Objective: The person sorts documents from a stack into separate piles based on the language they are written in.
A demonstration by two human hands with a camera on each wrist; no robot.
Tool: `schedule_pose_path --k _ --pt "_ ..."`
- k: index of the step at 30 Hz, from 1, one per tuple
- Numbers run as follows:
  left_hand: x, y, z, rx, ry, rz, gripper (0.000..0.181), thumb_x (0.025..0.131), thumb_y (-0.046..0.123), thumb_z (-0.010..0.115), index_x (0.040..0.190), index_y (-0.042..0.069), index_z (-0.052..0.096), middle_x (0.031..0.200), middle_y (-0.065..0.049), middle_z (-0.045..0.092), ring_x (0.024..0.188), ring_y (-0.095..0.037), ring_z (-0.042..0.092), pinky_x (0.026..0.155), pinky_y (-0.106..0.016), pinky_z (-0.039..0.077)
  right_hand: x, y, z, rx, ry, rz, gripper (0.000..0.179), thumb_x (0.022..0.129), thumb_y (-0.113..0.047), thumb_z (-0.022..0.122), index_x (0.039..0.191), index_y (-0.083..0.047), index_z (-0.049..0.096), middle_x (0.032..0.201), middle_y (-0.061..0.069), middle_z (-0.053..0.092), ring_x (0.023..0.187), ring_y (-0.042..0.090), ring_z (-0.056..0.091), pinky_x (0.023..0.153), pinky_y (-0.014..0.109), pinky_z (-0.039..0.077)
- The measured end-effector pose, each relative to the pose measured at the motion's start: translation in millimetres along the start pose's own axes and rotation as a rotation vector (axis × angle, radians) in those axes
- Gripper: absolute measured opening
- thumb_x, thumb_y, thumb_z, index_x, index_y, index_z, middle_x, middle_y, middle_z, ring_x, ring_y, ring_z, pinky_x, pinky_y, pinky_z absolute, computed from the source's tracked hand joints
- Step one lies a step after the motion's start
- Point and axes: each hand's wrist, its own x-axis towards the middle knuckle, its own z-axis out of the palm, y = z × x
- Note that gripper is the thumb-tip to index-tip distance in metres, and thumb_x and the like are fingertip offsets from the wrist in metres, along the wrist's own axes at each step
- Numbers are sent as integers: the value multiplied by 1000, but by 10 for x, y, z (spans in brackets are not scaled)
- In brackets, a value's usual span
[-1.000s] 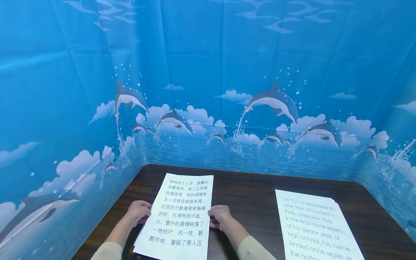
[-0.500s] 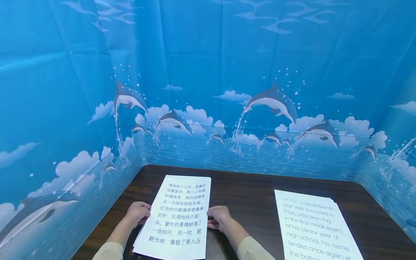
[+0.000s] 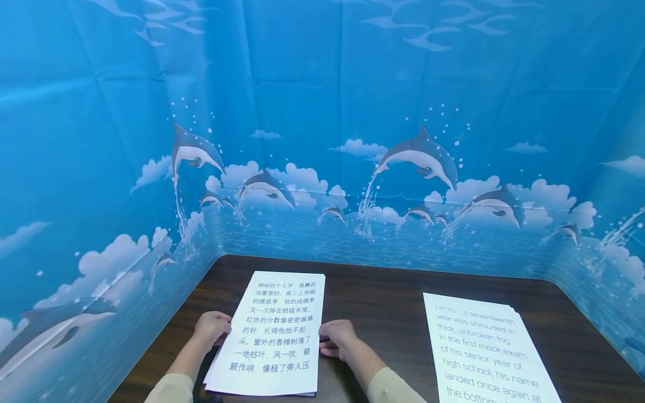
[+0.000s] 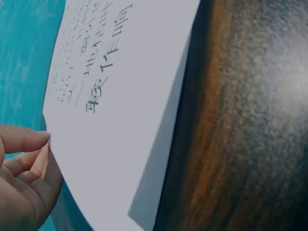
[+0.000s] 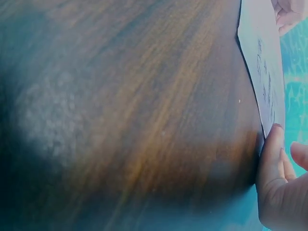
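A stack of white paper sheets [image 3: 282,324] printed with Chinese characters lies on the dark table at centre left, its lower sheets jutting slightly at the near left corner. At its left edge, my left hand [image 3: 213,327] pinches the paper, thumb tip on the margin in the left wrist view and the other fingers curled below. Opposite it, my right hand [image 3: 339,337] holds the right edge by the fingertips. The right wrist view shows a fingertip [image 5: 276,129] overlapping the paper corner. Undersides of the sheets are hidden.
A second paper stack [image 3: 484,347] with English text lies on the right of the table, slightly fanned at its far right corner. Blue dolphin-printed sheeting [image 3: 322,140] encloses the dark wooden table [image 3: 383,296] at the back and sides.
The Chinese sheets' bowed far edge has flattened and the top sheet has come down onto the stack. Both hands stay at the side edges; the whole view shifts slightly.
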Motion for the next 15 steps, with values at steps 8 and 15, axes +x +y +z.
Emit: schedule_pose_path --k 8,15 --pt "-8 -23 -35 -58 -1 -29 28 74 -5 51 100 -14 48 78 -20 52 63 -24 53 51 -29 48 30 -17 -62 -38 10 -4 11 76 1 54 85 5 56 67 12 58 48 15 56 44 23 47" --pt "-36 5 -77 -81 8 -56 29 75 -4 51 102 -13 47 73 -18 52 59 -23 52 52 -29 48 36 -31 -130 -26 -10 -3 12 77 -1 54 87 4 54 69 12 59 49 16 56 45 24 47"
